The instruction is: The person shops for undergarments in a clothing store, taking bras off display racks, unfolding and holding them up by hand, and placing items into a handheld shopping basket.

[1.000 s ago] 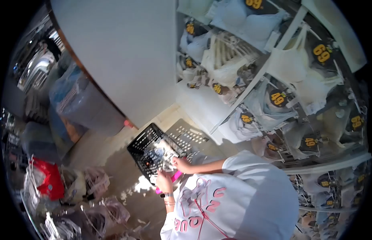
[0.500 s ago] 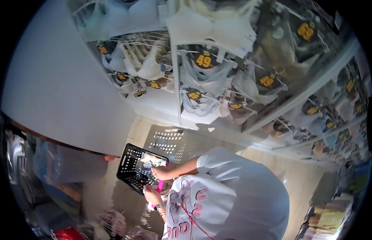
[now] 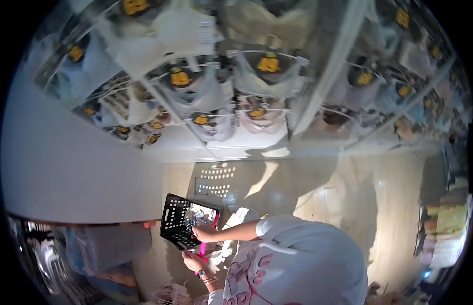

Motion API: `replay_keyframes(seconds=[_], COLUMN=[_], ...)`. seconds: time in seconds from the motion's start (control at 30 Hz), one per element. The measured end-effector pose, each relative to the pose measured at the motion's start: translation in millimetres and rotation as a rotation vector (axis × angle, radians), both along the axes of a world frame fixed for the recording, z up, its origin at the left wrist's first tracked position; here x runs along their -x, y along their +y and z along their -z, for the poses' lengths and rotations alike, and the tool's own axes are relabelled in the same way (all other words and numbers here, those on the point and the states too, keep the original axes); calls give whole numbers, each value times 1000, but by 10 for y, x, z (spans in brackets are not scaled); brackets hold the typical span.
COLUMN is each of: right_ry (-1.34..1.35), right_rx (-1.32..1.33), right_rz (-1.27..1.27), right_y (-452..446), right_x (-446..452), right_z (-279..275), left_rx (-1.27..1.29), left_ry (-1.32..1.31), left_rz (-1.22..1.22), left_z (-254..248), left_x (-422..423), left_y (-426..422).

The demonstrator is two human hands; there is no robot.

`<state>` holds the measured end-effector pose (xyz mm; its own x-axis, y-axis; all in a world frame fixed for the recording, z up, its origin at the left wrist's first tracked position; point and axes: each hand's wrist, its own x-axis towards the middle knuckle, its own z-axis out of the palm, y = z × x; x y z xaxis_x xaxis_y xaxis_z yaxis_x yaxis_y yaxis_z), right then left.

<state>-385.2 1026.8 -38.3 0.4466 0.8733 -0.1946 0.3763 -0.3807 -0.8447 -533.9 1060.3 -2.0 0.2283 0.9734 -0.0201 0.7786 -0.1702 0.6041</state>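
Note:
A black perforated shopping basket [image 3: 171, 221] with a bright pink handle [image 3: 203, 249] is in front of my body, tilted toward me. Pale and silvery packed items [image 3: 200, 213] lie in it. My right hand [image 3: 205, 234] reaches over the basket opening, its fingers bent and closed together beside these items; what they grip is too small to make out. At the lower edge of the basket, my left hand [image 3: 193, 261] has its fingers curled near the handle. A watch and bracelets circle that wrist. I cannot tell what the left fingers hold.
Racks of bras on hangers [image 3: 269, 76] with yellow-numbered price tags line the wall ahead. A white panel [image 3: 84, 173] stands at left, with folded bagged goods [image 3: 109, 249] below it. Stacked folded items [image 3: 447, 229] are at the right. Tiled floor [image 3: 317, 193] lies between.
My view has turned and tipped down, so the racks sit higher and more floor shows. The basket and both hands appear slightly lower and farther right. The right hand stays at the basket opening.

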Motion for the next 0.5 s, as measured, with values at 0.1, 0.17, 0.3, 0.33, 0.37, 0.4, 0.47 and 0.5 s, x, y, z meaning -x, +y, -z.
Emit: replay_keyframes(seconds=[0.1,0.17,0.3,0.33,0.37,0.4,0.47,0.5], right_ry=[64,79,94,117,137,156,141,129], right_rx=[33,-10,67,74,81,87,23,30], right_rz=[54,90,94,115,136,157,224,250], right_y=[-255,-268,-619,-654,-778,-902,-952,-975], right_x=[110,258,386,468,521,577,764,832], right_z=[-118,129,-125,-81,-159,-269,-109,-81], left_rx=[-212,-187,-151,-97,-95,-95,110,-5], left_ry=[-15,47,23,42,52,60,74,48], left_rz=[119,193,251,259,287,314,328,374], left_z=[2,-38,-52,9,117,221,141,-143], left_x=[55,132,315,428,550,670,705,609], left_y=[-134,-216,-383,-362,-324,-277,-290,-469])
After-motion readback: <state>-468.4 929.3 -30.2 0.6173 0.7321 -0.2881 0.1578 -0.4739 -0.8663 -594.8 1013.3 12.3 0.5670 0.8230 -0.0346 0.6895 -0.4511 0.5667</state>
